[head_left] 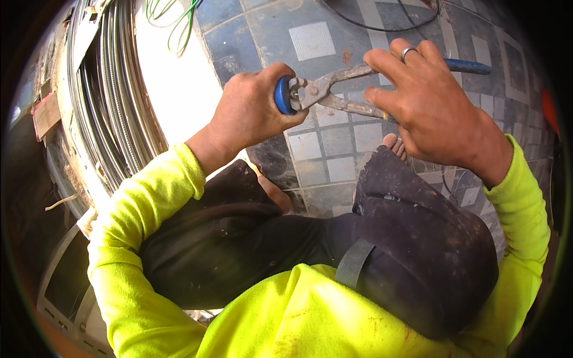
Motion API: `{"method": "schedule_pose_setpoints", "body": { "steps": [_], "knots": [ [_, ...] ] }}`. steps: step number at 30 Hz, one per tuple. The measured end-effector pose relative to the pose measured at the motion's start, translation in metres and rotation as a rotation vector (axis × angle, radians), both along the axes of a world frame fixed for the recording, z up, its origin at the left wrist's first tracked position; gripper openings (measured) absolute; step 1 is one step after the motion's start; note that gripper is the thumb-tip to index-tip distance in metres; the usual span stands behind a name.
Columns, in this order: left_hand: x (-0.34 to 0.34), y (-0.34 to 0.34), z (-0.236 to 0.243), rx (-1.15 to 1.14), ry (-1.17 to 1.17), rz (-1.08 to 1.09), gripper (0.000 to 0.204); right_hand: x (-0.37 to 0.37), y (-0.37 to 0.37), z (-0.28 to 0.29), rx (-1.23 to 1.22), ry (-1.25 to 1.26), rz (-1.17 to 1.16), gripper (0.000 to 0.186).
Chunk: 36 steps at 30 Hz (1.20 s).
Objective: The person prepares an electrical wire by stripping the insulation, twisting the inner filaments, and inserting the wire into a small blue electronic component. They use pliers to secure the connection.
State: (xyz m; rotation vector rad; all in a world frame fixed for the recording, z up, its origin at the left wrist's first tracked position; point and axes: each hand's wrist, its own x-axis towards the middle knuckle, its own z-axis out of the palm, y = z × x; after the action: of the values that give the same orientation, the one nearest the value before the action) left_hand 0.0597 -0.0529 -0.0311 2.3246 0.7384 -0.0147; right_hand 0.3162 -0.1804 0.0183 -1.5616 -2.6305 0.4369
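My left hand (248,110) is closed around a blue, round-rimmed piece (282,95) with a small metal part at its centre. Most of that piece is hidden inside the hand, so its kind does not show. Worn metal pliers (343,76) reach in from the right, their jaws at the metal centre. My right hand (433,104), with a ring on one finger, grips the pliers' handles. One blue handle sleeve sticks out past the knuckles. The handles are spread apart, and the lower one ends near my right thumb.
A thick bundle of long dark cables or rods (113,83) runs along the left, beside a brightly lit white surface (179,89). Green wire (185,27) lies above it. A black cable (382,28) curves over the tiled floor (236,53). My bare feet (274,194) are below my hands.
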Motion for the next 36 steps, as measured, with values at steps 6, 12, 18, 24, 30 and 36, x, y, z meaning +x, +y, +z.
{"method": "schedule_pose_setpoints", "body": {
  "steps": [6,12,18,24,30,36],
  "knots": [
    [-0.003,0.009,-0.007,0.211,-0.053,-0.044,0.048,-0.001,0.004,-0.008,0.06,0.04,-0.035,0.028],
    [-0.004,0.017,-0.014,0.332,-0.096,-0.082,0.048,-0.001,0.006,-0.014,0.031,0.109,-0.078,0.03],
    [-0.005,0.026,-0.017,0.44,-0.171,-0.117,0.048,-0.002,0.012,-0.014,-0.098,0.217,-0.125,0.033],
    [-0.007,0.034,-0.019,0.512,-0.21,-0.161,0.049,-0.005,0.013,-0.02,-0.13,0.296,-0.146,0.033],
    [-0.01,0.042,-0.024,0.565,-0.232,-0.202,0.051,-0.009,0.016,-0.025,-0.22,0.401,-0.166,0.029],
    [-0.011,0.048,-0.027,0.6,-0.25,-0.233,0.053,-0.01,0.021,-0.026,-0.316,0.459,-0.184,0.027]
  ]
}}
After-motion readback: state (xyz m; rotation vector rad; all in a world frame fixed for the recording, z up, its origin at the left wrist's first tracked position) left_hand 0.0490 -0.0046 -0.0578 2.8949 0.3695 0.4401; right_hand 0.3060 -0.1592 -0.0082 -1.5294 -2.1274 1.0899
